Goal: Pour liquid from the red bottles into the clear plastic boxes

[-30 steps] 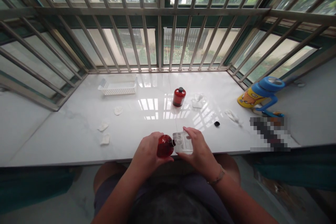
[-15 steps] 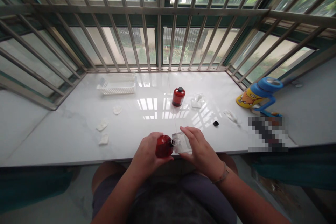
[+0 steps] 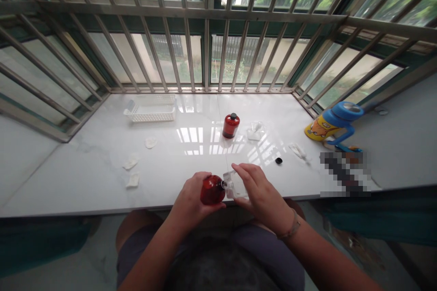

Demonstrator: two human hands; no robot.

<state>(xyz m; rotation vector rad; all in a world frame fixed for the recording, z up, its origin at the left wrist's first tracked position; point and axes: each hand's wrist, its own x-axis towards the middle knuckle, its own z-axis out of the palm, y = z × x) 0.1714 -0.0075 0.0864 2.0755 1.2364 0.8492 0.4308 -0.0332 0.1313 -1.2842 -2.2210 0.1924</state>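
My left hand (image 3: 193,198) is closed around a red bottle (image 3: 212,189), which lies tilted with its mouth toward the right. Opposite it, my right hand (image 3: 262,193) grips a clear square bottle (image 3: 236,185), its neck pointing left. The two mouths meet or nearly meet; I cannot tell if liquid passes between them. Both bottles are at the front edge of the white counter (image 3: 164,163). Farther back, a second red bottle (image 3: 231,126) with a dark cap stands upright. A black cap (image 3: 279,161) lies to the right of my hands.
A white basket (image 3: 150,111) sits at the back left. Several crumpled white tissues (image 3: 133,181) lie on the left. Behind the black cap is a clear object (image 3: 256,131). A crumpled white piece (image 3: 299,151) and a yellow-blue flask (image 3: 331,122) are at the right. Metal bars (image 3: 206,54) line the window.
The view has shifted slightly, so the counter items appear a little farther left. My hands hold the two bottles mouth to mouth in nearly the same pose.
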